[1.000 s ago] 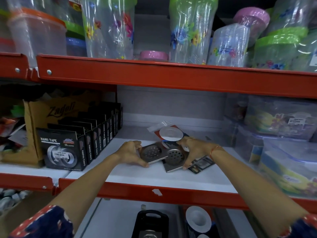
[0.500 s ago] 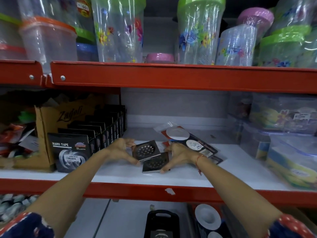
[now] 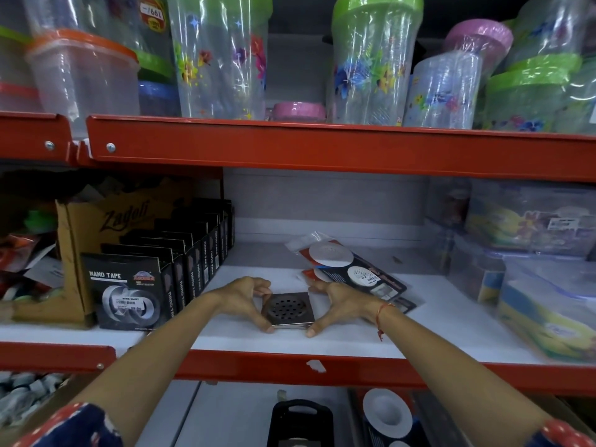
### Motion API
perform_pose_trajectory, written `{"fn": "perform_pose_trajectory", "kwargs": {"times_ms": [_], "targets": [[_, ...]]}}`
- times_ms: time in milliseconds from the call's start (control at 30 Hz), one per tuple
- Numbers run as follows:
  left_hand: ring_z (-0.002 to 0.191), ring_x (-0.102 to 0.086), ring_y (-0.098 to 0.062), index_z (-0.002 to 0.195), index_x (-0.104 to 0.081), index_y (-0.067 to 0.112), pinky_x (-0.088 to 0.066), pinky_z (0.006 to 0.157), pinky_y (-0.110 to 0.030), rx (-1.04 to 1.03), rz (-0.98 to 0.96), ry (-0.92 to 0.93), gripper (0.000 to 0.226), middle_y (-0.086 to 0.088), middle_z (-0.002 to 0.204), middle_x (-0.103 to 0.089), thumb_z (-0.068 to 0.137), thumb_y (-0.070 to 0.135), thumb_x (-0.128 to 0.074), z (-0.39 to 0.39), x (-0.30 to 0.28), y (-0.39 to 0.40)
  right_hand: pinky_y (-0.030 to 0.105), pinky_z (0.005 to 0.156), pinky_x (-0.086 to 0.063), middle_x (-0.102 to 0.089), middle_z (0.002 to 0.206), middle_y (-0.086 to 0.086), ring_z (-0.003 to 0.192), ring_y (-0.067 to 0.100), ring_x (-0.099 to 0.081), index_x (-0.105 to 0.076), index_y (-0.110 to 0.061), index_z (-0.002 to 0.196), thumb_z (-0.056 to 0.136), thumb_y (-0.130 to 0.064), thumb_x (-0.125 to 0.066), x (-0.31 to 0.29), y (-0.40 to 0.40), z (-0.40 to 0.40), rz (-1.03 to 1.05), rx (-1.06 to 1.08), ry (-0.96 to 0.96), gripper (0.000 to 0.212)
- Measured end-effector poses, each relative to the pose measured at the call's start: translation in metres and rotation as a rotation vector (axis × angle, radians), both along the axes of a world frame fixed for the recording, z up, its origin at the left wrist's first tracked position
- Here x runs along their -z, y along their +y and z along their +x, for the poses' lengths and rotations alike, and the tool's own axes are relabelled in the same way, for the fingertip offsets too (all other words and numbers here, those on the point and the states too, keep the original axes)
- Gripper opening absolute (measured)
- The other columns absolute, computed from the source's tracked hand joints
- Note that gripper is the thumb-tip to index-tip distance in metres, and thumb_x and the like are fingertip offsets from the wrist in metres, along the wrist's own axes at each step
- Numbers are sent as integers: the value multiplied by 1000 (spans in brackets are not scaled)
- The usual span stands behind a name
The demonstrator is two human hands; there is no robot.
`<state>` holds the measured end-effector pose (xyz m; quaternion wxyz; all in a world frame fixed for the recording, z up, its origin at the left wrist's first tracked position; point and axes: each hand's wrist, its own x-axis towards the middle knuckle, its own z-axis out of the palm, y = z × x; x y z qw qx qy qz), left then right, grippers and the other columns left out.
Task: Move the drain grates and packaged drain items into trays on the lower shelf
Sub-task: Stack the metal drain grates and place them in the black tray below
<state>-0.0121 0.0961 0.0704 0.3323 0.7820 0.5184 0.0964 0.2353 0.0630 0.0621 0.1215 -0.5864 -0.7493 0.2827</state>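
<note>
Square steel drain grates (image 3: pixel 288 308) lie stacked on the white middle shelf (image 3: pixel 338 340). My left hand (image 3: pixel 245 301) pinches the stack's left edge and my right hand (image 3: pixel 338 306) presses its right edge, so both hold it between them. Behind my right hand lie packaged drain items (image 3: pixel 348 266) with round white strainers, in clear wrap on red-and-black cards. On the lower shelf, a black tray (image 3: pixel 301 421) shows at the bottom centre, and another packaged strainer (image 3: pixel 387 417) lies right of it.
Black nano tape boxes (image 3: pixel 151 285) and a brown carton (image 3: pixel 106 233) stand at the left. Plastic lidded containers (image 3: pixel 529 253) crowd the right side. The red shelf lip (image 3: pixel 322 369) runs in front; jars fill the upper shelf (image 3: pixel 322 146).
The two grates, spread apart earlier, have been pushed together into one stack. Both hands closed in on it, and the packaged items are uncovered behind.
</note>
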Motion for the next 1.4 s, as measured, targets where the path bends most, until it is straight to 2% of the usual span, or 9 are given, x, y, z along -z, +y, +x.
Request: {"fn": "perform_pose_trajectory", "kwargs": {"times_ms": [200,467,600,767,933,1067,1133,1267,1400], "targets": [[141,-31,-9,150,-22,14,-22,114,-22,38,-48,36,125,4,151,-37,48,34,-92,2,0,6,28,118,-17,-23,157,-14,145,9,-22,-22,-27,151,53,-52,-86,0,5,-2,-4,-17,-35,119],[134,-39,-11,148,-26,16,-27,108,-19,50,-52,33,114,1,144,-43,54,25,-90,6,1,12,30,120,-19,-31,155,-11,142,8,-29,-26,-21,150,55,-51,-86,0,6,-6,-10,-11,-26,116],[135,-38,-12,150,-21,17,-26,110,-21,59,-51,40,118,1,145,-42,55,26,-90,6,3,14,34,120,-21,-32,155,-9,142,9,-31,-27,-22,149,53,-54,-85,1,6,-7,-18,6,-35,117],[144,-27,-12,152,-14,24,-23,118,-29,70,-63,48,140,4,155,-30,38,48,-91,6,0,9,35,120,-20,-30,155,-11,143,10,-28,-26,-26,150,53,-56,-84,-3,-1,-6,13,2,-22,117],[134,-43,-19,143,-36,7,-32,106,-25,-104,63,-257,87,-4,142,-47,73,40,-77,24,-10,12,20,105,-34,-51,141,-6,129,11,-47,-46,-22,141,70,-45,-79,-27,-13,14,201,62,157,82],[79,-61,-19,94,-63,3,-52,69,-18,-299,43,-545,9,-11,92,-61,88,10,-63,60,-19,24,26,98,-48,-68,117,1,100,11,-62,-63,-10,123,83,-34,-70,-39,-6,55,393,270,197,47],[69,-60,-18,84,-58,4,-55,54,-17,-330,-78,-549,8,-11,83,-59,89,-1,-55,81,-20,25,24,98,-48,-72,109,6,96,14,-66,-70,-5,112,86,-19,-68,-38,4,81,475,390,203,29],[68,-57,-20,101,-55,2,-54,65,-30,-428,-168,-565,11,-11,78,-57,92,-2,-51,120,-18,27,30,102,-45,-71,114,12,112,24,-64,-73,-2,105,88,-11,-62,-36,22,123,493,528,184,22],[75,-61,-26,89,-53,-1,-51,66,-33,-484,-281,-575,4,-16,80,-57,93,-2,-51,147,-18,25,27,103,-40,-65,126,8,122,23,-57,-71,-8,112,92,-18,-58,-33,38,150,344,553,114,26]]}}
